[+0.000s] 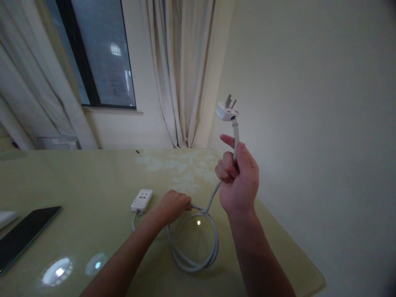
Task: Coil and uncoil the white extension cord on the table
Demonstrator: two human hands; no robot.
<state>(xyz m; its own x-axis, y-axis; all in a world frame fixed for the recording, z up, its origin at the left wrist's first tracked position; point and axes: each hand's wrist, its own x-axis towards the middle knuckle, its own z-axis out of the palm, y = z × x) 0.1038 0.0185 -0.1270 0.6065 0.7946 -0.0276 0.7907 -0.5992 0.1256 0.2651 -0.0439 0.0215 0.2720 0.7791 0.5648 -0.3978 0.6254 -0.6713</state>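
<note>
My right hand [239, 177] is raised above the table's right side, its fingers closed round a grey power cord just below the white three-pin plug [227, 111]. The plug's prongs point up. Lower down, my left hand [175, 206] grips the same power cord [213, 247] at the top of a loose coil. That coil hangs or rests in loops over the table; I cannot tell which. Left of my left hand lies a small white socket block [142, 200] on the tabletop, with the cord running from its near end and partly hidden behind my left forearm.
A glossy, pale green-yellow table [102, 177] spans the view, its right edge along a plain wall. A dark tablet-like slab [27, 231] and a white object [6, 218] lie at left. A tiny dark piece [137, 152] sits near the back edge. Curtains [182, 74] hang behind.
</note>
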